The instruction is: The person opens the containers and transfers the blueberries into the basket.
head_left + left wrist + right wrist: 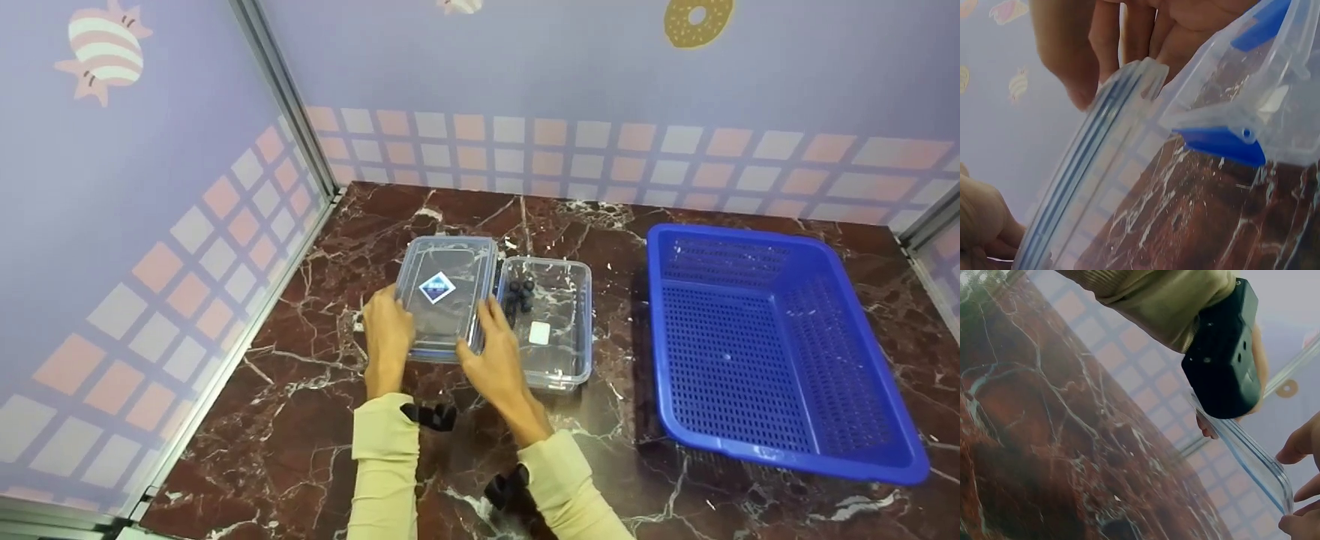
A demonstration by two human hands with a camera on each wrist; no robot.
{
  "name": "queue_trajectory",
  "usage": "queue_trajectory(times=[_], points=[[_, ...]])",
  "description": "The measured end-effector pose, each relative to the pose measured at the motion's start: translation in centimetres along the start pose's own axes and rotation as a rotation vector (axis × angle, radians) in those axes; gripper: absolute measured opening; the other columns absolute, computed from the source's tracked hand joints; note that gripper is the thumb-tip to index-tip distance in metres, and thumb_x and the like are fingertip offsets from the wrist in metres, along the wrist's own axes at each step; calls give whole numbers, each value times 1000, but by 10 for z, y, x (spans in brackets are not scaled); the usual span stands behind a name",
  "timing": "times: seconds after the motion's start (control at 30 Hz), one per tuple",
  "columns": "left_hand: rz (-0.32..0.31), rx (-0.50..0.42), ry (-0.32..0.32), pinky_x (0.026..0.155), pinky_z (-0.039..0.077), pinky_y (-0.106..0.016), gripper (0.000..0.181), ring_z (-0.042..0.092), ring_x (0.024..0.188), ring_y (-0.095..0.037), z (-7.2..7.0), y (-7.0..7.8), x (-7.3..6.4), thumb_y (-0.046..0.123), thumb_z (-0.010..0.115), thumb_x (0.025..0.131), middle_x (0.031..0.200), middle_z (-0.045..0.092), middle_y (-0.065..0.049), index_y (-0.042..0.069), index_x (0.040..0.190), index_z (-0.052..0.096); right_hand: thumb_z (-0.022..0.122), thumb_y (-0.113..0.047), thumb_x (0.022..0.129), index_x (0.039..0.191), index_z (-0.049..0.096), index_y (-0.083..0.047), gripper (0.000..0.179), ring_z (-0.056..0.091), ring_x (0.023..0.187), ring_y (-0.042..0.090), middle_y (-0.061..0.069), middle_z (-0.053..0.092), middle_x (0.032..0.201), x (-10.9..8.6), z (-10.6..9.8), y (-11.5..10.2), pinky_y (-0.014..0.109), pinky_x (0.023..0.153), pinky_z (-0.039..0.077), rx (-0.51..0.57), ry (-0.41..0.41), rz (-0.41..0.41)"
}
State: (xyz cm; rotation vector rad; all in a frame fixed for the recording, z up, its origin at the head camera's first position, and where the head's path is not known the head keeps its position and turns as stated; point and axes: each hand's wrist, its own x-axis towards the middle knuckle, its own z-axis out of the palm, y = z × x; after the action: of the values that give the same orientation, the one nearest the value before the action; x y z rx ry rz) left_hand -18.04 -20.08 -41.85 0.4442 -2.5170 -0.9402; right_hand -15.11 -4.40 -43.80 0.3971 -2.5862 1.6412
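A clear plastic lid [450, 322] with a blue seal and a blue diamond label [437, 287] is held between both hands. The left hand [388, 330] grips its left side. At the right edge, near the front corner, the right hand [496, 360] pinches it with thumb and fingers. In the right wrist view the lid [1255, 464] appears as a thin plate above the marbled surface. Just right of it stands an open clear box [587, 330] with several small dark round fruits [520, 294]; the right hand partly covers its left side.
A large blue plastic basket [658, 337] with slotted walls stands to the right. Tiled-pattern partitions [570, 157] close off the back and left of the marbled tabletop [300, 420]. Black camera mounts [431, 416] sit at the wrists.
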Motion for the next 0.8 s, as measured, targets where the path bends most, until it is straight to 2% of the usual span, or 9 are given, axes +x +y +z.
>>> queue_trajectory(times=[0.13,0.3,0.4,0.53,0.67,0.8], points=[[-21,11,9,93,47,-51,31,60,106,-45,-1,-10,1,-8,52,82,109,67,-26,-6,109,67,63,-13,85,148,23,1,76,15,145,38,16,6,159,-3,10,-1,50,117,14,-16,-81,37],[-69,12,16,93,46,-52,36,60,106,-46,-1,-20,3,-9,52,78,109,66,-27,-6,111,66,68,-14,85,150,20,2,82,18,143,40,21,0,158,-3,21,-1,47,116,20,-64,-168,52],[-85,16,24,94,45,-51,37,59,107,-46,0,-26,4,-10,53,77,109,66,-28,-7,112,66,71,-15,83,149,21,4,85,22,142,41,26,1,157,-2,26,-1,45,115,24,-103,-188,39],[-96,25,21,95,45,-50,36,59,108,-45,-1,-32,5,-10,57,76,109,66,-28,-8,111,65,73,-14,82,148,21,6,87,20,143,40,27,0,156,-3,33,-1,43,116,22,-107,-199,42],[-102,41,-31,97,44,-51,35,57,110,-46,0,-40,5,-6,61,76,109,64,-30,-9,111,64,74,-11,81,148,21,6,87,21,142,40,29,2,156,-3,40,2,41,116,22,-96,-189,44],[-84,81,-104,97,43,-53,34,56,110,-49,1,-48,3,-6,57,77,108,63,-32,-12,110,62,74,-9,80,148,22,6,86,25,141,41,30,3,156,-4,46,7,41,114,25,-96,-190,54]])
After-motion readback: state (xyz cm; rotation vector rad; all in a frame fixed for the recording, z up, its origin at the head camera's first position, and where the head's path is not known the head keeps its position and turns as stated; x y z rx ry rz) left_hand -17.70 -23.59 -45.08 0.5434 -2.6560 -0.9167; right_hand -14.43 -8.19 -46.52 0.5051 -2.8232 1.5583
